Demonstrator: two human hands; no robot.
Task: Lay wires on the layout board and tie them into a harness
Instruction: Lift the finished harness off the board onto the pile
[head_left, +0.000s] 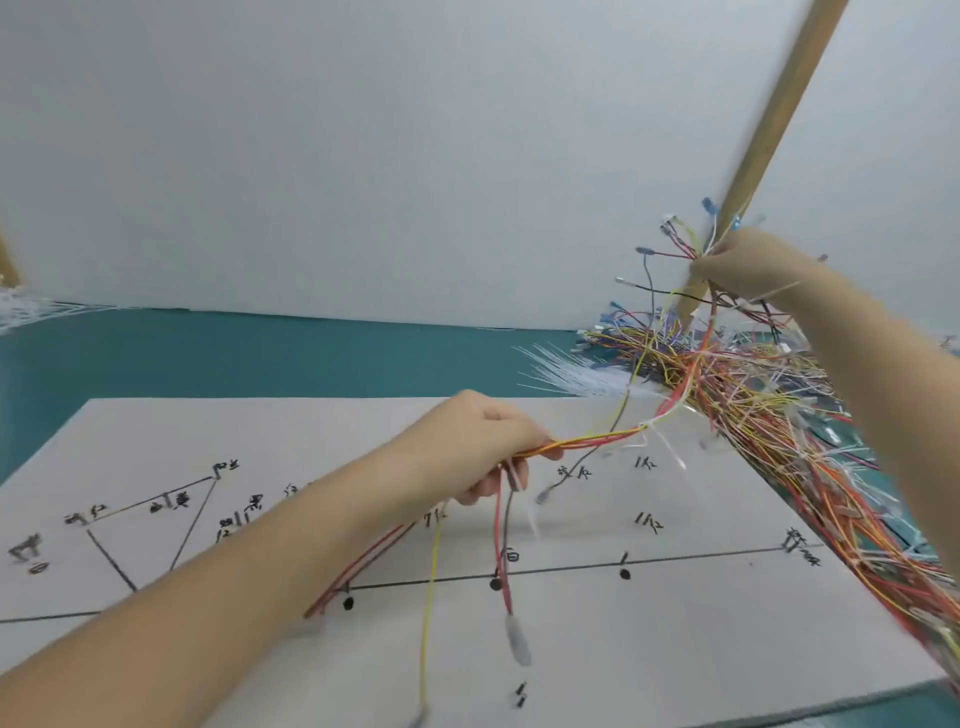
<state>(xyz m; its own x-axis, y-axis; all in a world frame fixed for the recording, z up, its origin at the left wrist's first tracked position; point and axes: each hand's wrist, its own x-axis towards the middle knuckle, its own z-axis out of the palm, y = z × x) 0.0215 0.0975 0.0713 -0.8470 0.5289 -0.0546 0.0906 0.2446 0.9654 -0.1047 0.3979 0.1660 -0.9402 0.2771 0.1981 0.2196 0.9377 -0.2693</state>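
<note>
- The left hand (483, 447) is clenched around a thin bunch of red, orange and yellow insulated wires (597, 440), holding it above the pale grey layout board with black hand-drawn route lines and dots (727, 623).
- The right hand (748, 267) is raised near the slanted wooden post (779, 104) and grips the far ends of wires, whose blue and clear terminals fan out past its fingers.
- The held bunch runs from the left hand back into the large tangled heap of multicoloured wires (769, 395) lying on the teal counter (208, 353) along the board's right edge. Snagging is the main risk: a pull could drag neighbouring strands out of the heap, or tighten a knot.
- Loose ends hang from the left hand: a yellow wire (430, 597) and a red wire ending in a whitish connector (517, 642). These may catch on one another, or land off the drawn lines when the bunch is set down.
- The terminals at the right hand sit close to the post and might hook on it.
- The spray of white cable ties (566, 371) lies against the heap and could be swept off or buried.
- The picture is motion-blurred, so I cannot tell how many wires each hand holds.
</note>
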